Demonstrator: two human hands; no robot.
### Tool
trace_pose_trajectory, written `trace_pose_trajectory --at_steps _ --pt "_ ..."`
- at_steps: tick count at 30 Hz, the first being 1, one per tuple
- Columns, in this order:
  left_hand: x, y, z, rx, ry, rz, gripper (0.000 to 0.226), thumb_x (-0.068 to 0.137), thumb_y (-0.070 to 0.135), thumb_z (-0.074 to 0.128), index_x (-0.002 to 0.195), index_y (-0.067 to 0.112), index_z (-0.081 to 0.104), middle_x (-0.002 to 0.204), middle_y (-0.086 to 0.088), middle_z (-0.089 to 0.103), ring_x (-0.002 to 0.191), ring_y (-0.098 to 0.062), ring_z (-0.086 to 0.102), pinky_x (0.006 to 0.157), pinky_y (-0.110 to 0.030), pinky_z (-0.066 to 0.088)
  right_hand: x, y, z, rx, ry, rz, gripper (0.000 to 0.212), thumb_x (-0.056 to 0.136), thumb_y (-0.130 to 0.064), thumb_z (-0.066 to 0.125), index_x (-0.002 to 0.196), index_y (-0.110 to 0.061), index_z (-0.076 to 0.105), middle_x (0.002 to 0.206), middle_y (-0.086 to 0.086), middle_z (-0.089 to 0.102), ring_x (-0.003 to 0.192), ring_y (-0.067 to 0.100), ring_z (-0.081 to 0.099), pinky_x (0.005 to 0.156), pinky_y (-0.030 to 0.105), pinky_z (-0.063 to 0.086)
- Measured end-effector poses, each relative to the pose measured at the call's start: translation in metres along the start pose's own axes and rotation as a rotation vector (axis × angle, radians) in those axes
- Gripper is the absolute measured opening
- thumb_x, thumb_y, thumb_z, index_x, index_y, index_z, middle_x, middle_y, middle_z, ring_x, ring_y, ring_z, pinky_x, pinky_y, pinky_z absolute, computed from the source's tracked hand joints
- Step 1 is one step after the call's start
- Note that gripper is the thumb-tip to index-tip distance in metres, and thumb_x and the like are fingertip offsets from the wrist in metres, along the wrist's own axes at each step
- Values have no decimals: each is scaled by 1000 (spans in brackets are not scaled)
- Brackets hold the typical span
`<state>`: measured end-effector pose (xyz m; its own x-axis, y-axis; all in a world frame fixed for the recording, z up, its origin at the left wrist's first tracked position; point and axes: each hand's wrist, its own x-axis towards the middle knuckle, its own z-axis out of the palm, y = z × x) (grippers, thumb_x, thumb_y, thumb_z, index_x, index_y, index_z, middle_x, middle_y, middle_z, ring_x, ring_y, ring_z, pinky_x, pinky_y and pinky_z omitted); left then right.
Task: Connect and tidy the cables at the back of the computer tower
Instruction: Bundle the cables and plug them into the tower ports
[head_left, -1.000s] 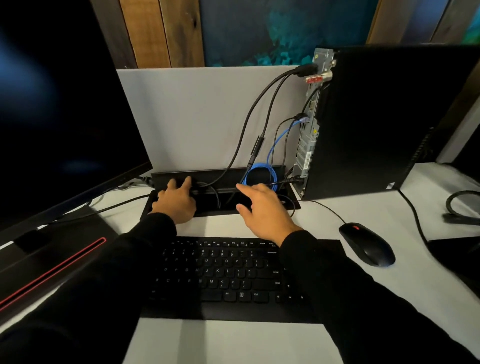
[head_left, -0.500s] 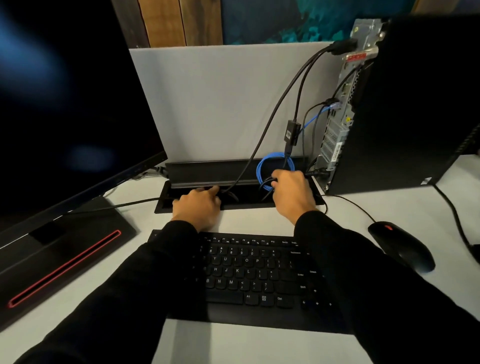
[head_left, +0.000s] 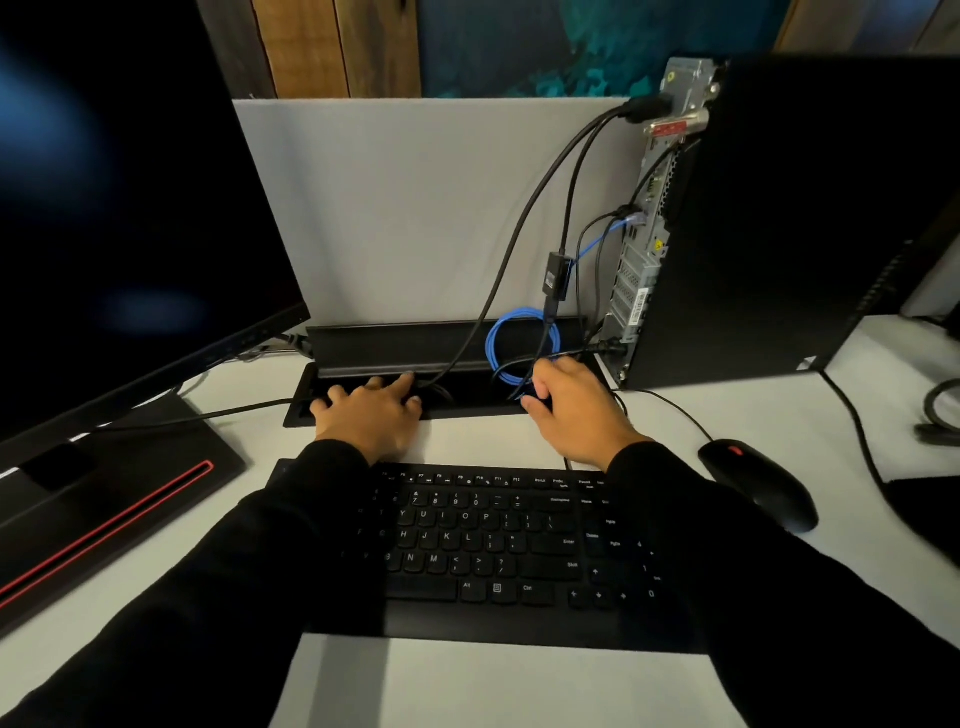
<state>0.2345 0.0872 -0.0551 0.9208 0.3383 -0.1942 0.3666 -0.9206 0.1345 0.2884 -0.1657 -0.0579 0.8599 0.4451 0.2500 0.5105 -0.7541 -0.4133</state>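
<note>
- We see the computer tower (head_left: 810, 223) standing upright on the white desk (head_left: 498, 680) at 2 o'clock, its grey rear panel (head_left: 647, 228) turned towards the middle of the scene.
- Several black cables (head_left: 519, 234) and 1 blue cable (head_left: 597, 244) are plugged into that panel and hang down to 12 o'clock, into the black cable tray (head_left: 467, 402) recessed in the desk, whose lid (head_left: 395, 345) stands raised behind it.
- The blue cable forms a coil (head_left: 511, 348) standing at the tray's right end, just beside the tower's base.
- Our right hand (head_left: 574, 410) reaches into the tray at the foot of the coil, its fingers curled down among the cables; we cannot tell whether they grip 1.
- Our left hand (head_left: 371, 410) lies at the tray's left part with fingers spread and fairly straight, the index fingertip touching the lid's lower edge; it grips nothing.
- A black keyboard (head_left: 493, 545) sits at 6 o'clock under both black sleeves.
- A black mouse (head_left: 758, 480) lies at 4 o'clock, its cord running towards the tower.
- A dark monitor (head_left: 119, 208) fills 10 o'clock, on a black stand (head_left: 104, 504) with a red stripe.
</note>
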Motion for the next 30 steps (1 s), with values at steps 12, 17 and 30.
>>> trace_pose_trajectory --at_steps 12,17,30 --pt "-40 94 -14 -296 352 369 17 92 34 56 86 21 65 78 -1 64 76 -26 61 67 -38 52 1 17 -14 335 518 312 30 86 -26 83 106 -15 63 96 1 62 77 15 65 74 22 57" --pt "-29 123 3 -461 242 575 28 99 22 60 125 18 66 78 0 71 72 -10 62 81 -30 55 3 23 -2 465 375 370 49 93 -28 76 138 -19 60 74 -5 72 97 27 69 96 41 55" --pt "-8 149 33 -397 201 601 34 97 22 55 128 8 56 108 -12 66 97 -29 64 87 -46 55 -2 10 -2 375 344 236 42 101 -3 54 141 -14 62 119 12 68 111 24 65 104 28 49"
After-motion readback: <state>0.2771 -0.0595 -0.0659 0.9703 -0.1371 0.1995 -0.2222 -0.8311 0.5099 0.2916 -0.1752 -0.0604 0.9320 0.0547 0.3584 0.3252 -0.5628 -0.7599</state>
